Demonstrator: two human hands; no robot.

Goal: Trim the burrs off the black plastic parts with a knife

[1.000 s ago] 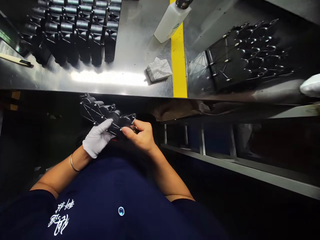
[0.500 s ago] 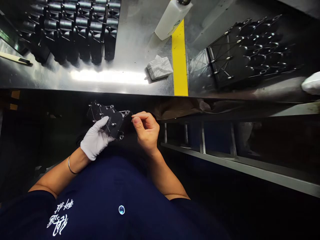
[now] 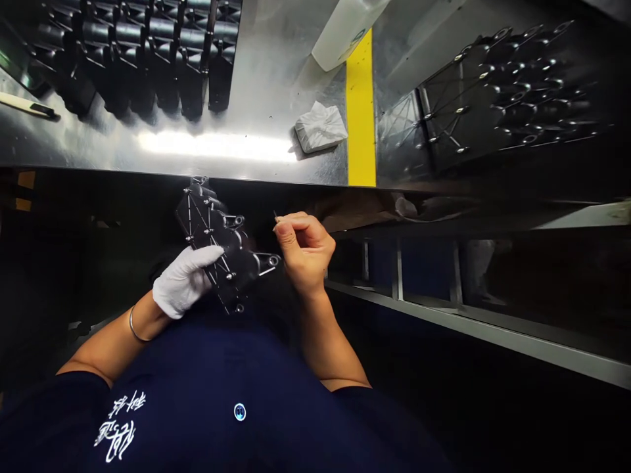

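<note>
My left hand (image 3: 183, 279), in a white glove, grips a black moulded plastic housing (image 3: 197, 213) with its thumb across the flat face. The housing has thin ribs, small bosses and eyelets along its edge; it is tilted, with its upper end close to the bench edge. To its right, my bare right hand (image 3: 306, 253) is closed in a pinch on a small thin piece (image 3: 277, 217) with a dark tip. That piece is too small to name. The pinch is apart from the housing, a little above its right eyelet.
On the metal bench (image 3: 269, 154) stand rows of black moulded parts (image 3: 162, 59) at left and more ribbed parts (image 3: 522, 92) at right. A folded white cloth (image 3: 321, 128), a white bottle (image 3: 345, 33), a yellow stripe (image 3: 361, 118) and a white-handled tool (image 3: 24, 105) are there too.
The housing has turned in my left hand, its upper end now higher and its right eyelet lower. My right hand has moved right, away from the housing, with the thin piece showing at its fingertips.
</note>
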